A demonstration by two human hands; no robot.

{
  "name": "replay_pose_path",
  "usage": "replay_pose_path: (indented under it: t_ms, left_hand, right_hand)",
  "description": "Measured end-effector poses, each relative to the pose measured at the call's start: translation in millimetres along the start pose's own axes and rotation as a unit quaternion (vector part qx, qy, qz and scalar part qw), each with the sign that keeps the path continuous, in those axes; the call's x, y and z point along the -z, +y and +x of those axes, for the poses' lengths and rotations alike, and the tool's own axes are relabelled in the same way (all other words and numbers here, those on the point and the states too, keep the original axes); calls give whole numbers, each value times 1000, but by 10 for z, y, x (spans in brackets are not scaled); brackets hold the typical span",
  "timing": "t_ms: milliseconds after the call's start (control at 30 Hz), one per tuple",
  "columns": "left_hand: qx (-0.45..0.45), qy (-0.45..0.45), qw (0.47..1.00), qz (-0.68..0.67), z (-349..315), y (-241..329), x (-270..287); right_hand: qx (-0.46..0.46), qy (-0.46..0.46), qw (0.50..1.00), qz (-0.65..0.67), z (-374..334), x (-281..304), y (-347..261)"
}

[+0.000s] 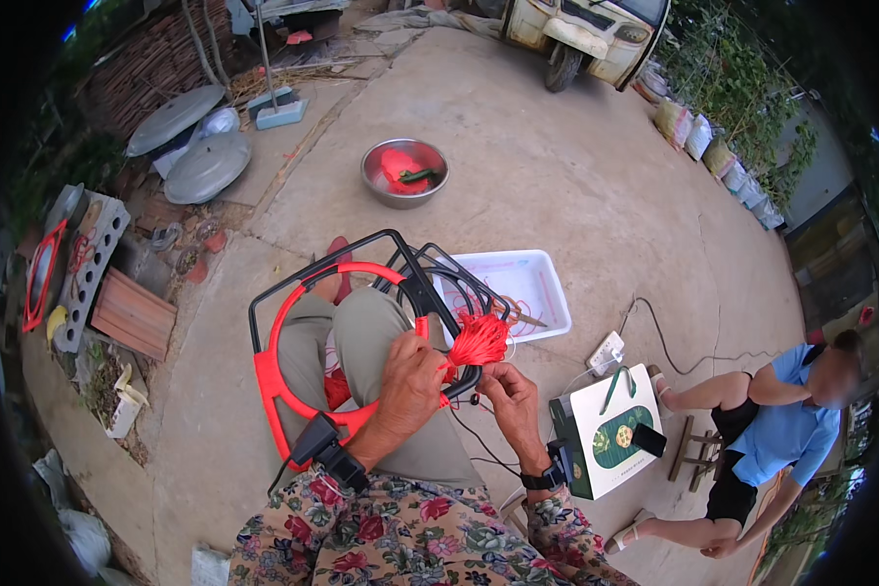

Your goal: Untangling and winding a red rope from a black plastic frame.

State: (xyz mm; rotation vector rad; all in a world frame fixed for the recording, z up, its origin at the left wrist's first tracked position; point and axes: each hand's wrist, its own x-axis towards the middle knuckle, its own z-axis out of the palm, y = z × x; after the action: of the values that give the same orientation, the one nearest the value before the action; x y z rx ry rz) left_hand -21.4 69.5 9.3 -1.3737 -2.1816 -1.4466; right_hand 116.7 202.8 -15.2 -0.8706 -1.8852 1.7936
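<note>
Across my lap rests a black frame [420, 291] with a round inner ring, much of it wrapped in red cord [270, 391]. My left hand [408, 386] is closed at the frame's right side, its fingers on the cord-wrapped part. A thick looped bundle of red cord [481, 340] sticks out just beyond those fingers. Beside the bundle, my right hand [513, 400] pinches at the frame's edge; what lies between its fingertips is too small to make out. Both wrists wear black devices.
A white plastic tub [549, 283] holding cord and scissors stands beyond the frame. Farther out is a metal bowl [405, 195] with red and green things. To the right are a power strip [606, 354], a gift bag [606, 430] with a phone on it, and a seated person [781, 420].
</note>
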Motion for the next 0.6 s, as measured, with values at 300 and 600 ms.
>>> replay_pose_path:
  t_ms: [300, 600]
  left_hand:
    - [-11, -41, 999, 3, -24, -36, 68]
    - [-9, -126, 991, -40, -226, 20, 267]
  right_hand:
    - [-107, -120, 978, 132, 120, -196, 157]
    - [12, -121, 993, 1, 100, -142, 132]
